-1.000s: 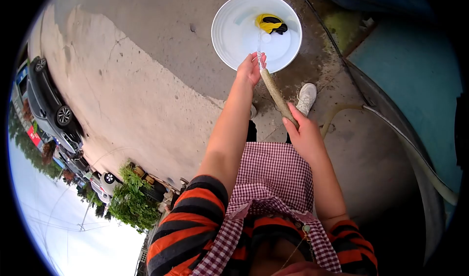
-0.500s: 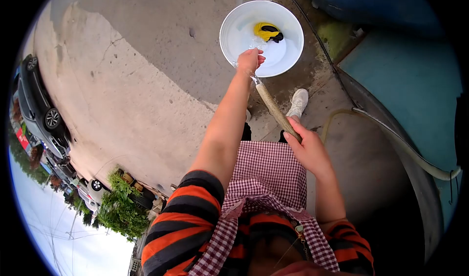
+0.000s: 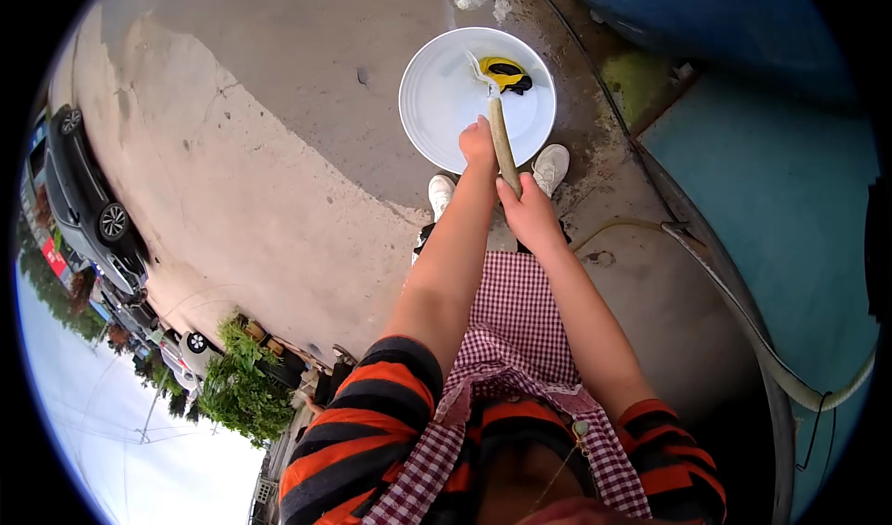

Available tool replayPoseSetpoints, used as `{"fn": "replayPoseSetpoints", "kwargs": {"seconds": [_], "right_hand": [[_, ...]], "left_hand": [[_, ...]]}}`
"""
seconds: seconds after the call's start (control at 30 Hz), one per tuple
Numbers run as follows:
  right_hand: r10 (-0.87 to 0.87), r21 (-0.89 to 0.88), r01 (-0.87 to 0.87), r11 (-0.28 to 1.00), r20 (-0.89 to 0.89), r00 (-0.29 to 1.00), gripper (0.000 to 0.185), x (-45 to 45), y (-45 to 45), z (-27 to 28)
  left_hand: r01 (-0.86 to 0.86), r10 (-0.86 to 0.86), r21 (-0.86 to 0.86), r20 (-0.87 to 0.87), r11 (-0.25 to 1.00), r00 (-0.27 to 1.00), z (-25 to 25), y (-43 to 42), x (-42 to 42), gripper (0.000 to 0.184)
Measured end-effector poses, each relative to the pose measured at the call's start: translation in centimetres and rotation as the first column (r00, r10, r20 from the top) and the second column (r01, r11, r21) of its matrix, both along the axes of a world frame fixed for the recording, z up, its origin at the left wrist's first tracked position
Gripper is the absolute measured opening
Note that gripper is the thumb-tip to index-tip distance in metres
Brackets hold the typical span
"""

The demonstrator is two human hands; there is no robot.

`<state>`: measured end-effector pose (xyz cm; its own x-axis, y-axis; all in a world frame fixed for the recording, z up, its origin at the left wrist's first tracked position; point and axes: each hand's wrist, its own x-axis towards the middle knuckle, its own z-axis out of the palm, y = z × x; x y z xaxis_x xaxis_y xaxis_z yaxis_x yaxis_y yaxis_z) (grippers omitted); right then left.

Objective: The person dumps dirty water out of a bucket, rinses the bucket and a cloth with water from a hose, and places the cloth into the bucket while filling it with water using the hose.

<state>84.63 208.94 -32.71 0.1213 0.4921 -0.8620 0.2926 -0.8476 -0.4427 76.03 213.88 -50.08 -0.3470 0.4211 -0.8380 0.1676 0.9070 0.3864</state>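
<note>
My right hand [image 3: 528, 207] is wrapped round a tan hose [image 3: 503, 144], whose end points over a large white basin [image 3: 429, 107]. Water [image 3: 483, 76] runs from the hose into the basin. My left hand [image 3: 478, 144], fingers curled in, is just left of the hose over the basin's near rim; whether it holds anything is hidden. Inside the basin lies a yellow and black item [image 3: 506, 74], near the stream.
White shoes [image 3: 551, 165] stand at the basin's near side. A dark cable [image 3: 609, 98] and a teal surface [image 3: 743, 181] with a pale hose [image 3: 743, 316] are at right. Parked cars [image 3: 84, 200] and a green plant [image 3: 243, 390] are at left.
The hose end has moved forward over the basin with my right hand. My left hand has left the water stream and its fingers have curled in.
</note>
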Motion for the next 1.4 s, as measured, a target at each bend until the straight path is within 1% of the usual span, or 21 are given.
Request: {"fn": "replayPoseSetpoints", "kwargs": {"seconds": [0.07, 0.1, 0.13, 0.2, 0.27, 0.3, 0.33, 0.4, 0.53, 0.63, 0.7, 0.8, 0.83, 0.93, 0.97, 1.1, 1.17, 1.27, 1.3, 1.37, 1.4], "right_hand": [[0.022, -0.027, -0.019, 0.999, 0.140, 0.990, 0.041, -0.2, 2.0, -2.4], [0.041, -0.038, -0.033, 0.999, 0.222, 0.974, 0.043, -0.2, 3.0, -3.7], [-0.010, -0.040, 0.021, 0.999, 0.256, 0.967, 0.042, 0.2, 3.5, -5.5], [-0.052, -0.111, 0.082, 0.990, 0.249, 0.967, 0.043, 1.4, 3.5, -10.4], [-0.076, -0.212, 0.123, 0.969, 0.217, 0.973, 0.042, 1.9, 2.0, -15.5], [-0.011, -0.249, 0.067, 0.966, 0.220, 0.976, 0.041, 1.9, 1.8, -16.1], [-0.093, -0.249, 0.125, 0.960, 0.136, 0.986, 0.040, 1.7, 1.3, -16.8], [-0.258, -0.296, 0.237, 0.926, -0.035, 0.966, 0.040, 2.0, 1.4, -14.7], [-0.393, -0.302, 0.329, 0.895, -0.184, 0.901, 0.042, 2.9, 1.2, -13.6], [-0.354, -0.275, 0.285, 0.918, -0.250, 0.901, 0.037, 3.2, 0.5, -13.9], [-0.375, -0.328, 0.272, 0.905, -0.312, 0.873, 0.033, 3.5, 0.2, -14.5], [-0.409, -0.360, 0.280, 0.890, -0.358, 0.839, 0.032, 3.5, -0.1, -14.9], [-0.410, -0.355, 0.282, 0.891, -0.364, 0.836, 0.033, 3.6, -0.1, -14.8], [-0.385, -0.341, 0.262, 0.903, -0.371, 0.845, 0.033, 3.7, 0.4, -14.7], [-0.360, -0.323, 0.247, 0.914, -0.360, 0.861, 0.033, 3.6, 0.1, -14.8], [-0.341, -0.312, 0.240, 0.919, -0.325, 0.882, 0.034, 3.4, 0.2, -14.7], [-0.329, -0.309, 0.232, 0.922, -0.317, 0.889, 0.034, 3.3, 0.0, -14.6], [-0.305, -0.295, 0.215, 0.931, -0.304, 0.903, 0.034, 3.5, -0.2, -14.8], [-0.286, -0.286, 0.200, 0.937, -0.300, 0.910, 0.034, 3.5, -0.2, -14.8], [-0.269, -0.267, 0.192, 0.944, -0.293, 0.918, 0.034, 3.5, -0.1, -14.7], [-0.268, -0.257, 0.195, 0.946, -0.290, 0.919, 0.033, 3.4, -0.1, -14.6]], "left_hand": [[0.109, -0.109, 0.017, -0.016, 0.994, 0.994, -2.8, -1.9, 0.3, 0.036], [0.086, -0.105, -0.109, -0.181, 0.990, 0.978, 3.4, 0.4, 2.5, 0.034], [0.118, -0.119, -0.017, -0.155, 0.993, 0.981, 3.2, -0.2, 2.7, 0.034], [0.195, -0.180, 0.153, -0.110, 0.969, 0.978, 2.6, -1.8, 2.9, 0.034], [0.482, -0.469, 0.075, -0.143, 0.873, 0.872, 0.4, -2.3, 2.4, 0.029], [0.535, -0.527, 0.076, -0.105, 0.842, 0.844, -1.2, -1.2, 1.6, 0.024], [0.572, -0.568, 0.059, -0.066, 0.818, 0.820, -2.7, -0.8, 0.3, 0.020], [0.746, -0.736, -0.044, -0.214, 0.664, 0.643, -4.2, 2.6, -1.0, 0.022], [0.991, -0.982, -0.130, -0.188, 0.034, 0.009, -14.0, 6.6, -3.5, 0.028], [0.982, -0.966, -0.122, -0.198, -0.143, -0.165, -22.0, 8.0, -2.0, 0.035], [0.985, -0.836, 0.089, -0.543, -0.146, -0.075, -26.0, 6.7, -0.4, 0.044], [0.997, -0.864, -0.037, -0.498, -0.063, -0.073, -28.1, 4.9, 1.1, 0.050], [0.999, -0.905, 0.046, -0.424, 0.021, 0.039, -32.4, 3.6, -0.4, 0.043], [0.991, -1.000, -0.131, 0.019, 0.000, 0.002, -25.5, 5.0, -2.0, 0.027], [0.990, -0.990, -0.002, -0.027, 0.142, 0.141, -22.7, 5.3, -3.0, 0.024], [0.879, -0.877, 0.021, 0.088, 0.476, 0.473, -9.2, 7.7, -4.2, 0.023], [0.998, -0.999, 0.032, 0.008, 0.046, 0.046, -4.7, 8.3, -4.2, 0.017], [0.870, -0.833, 0.210, 0.453, 0.446, 0.318, -3.3, 7.1, -5.0, 0.029], [0.882, -0.782, 0.198, 0.570, 0.427, 0.251, -5.5, 8.2, -5.3, 0.041], [0.951, -0.978, 0.282, 0.197, 0.128, 0.074, -12.9, 8.8, -6.9, 0.042], [0.994, -0.999, 0.098, 0.027, 0.047, 0.044, -16.9, 9.0, -7.2, 0.040]]}}
